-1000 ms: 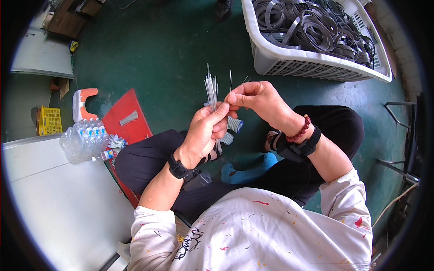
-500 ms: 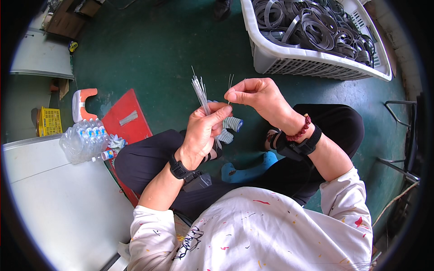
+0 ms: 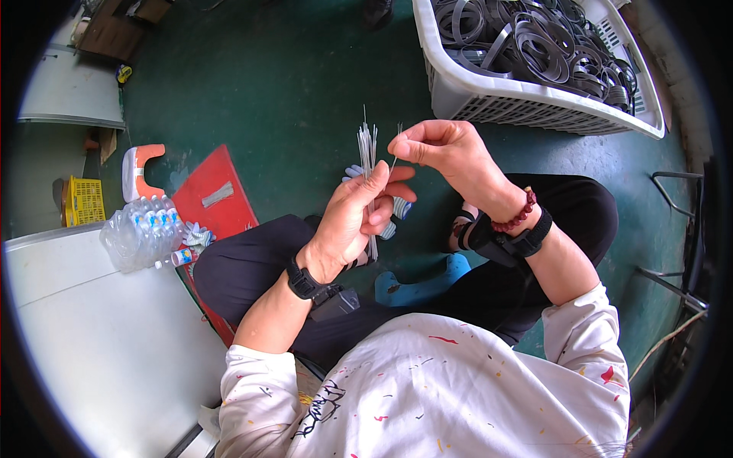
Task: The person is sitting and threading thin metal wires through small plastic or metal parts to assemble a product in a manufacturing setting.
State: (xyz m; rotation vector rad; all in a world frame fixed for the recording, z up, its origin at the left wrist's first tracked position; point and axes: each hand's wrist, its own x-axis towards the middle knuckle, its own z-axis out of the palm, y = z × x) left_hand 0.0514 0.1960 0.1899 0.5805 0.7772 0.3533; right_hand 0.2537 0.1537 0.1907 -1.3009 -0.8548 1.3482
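A bundle of thin silvery wires (image 3: pixel 367 146) stands nearly upright in my left hand (image 3: pixel 353 210). The thumb presses on the bundle, and the lower ends poke out under the palm. Some fingers of that hand stretch toward the right. Close beside it, my right hand (image 3: pixel 444 153) pinches a few thin wires (image 3: pixel 395 156) between thumb and forefinger. Their tips rise above the pinch and their lower ends slant down toward the left fingers; whether they touch is too fine to tell.
A white plastic crate (image 3: pixel 527 95) full of dark coiled strips stands far right. On the left, more wires (image 3: pixel 218 195) lie on a red board (image 3: pixel 237 202). Bottles (image 3: pixel 145 233), a yellow basket (image 3: pixel 84 202) and an orange-white stool (image 3: pixel 141 172) are nearby. A striped glove (image 3: pixel 402 208) lies behind my left hand.
My left hand has turned, so the bundle stands more upright and further right, and its fingers have spread out. My right hand has shifted slightly right, keeping its pinch.
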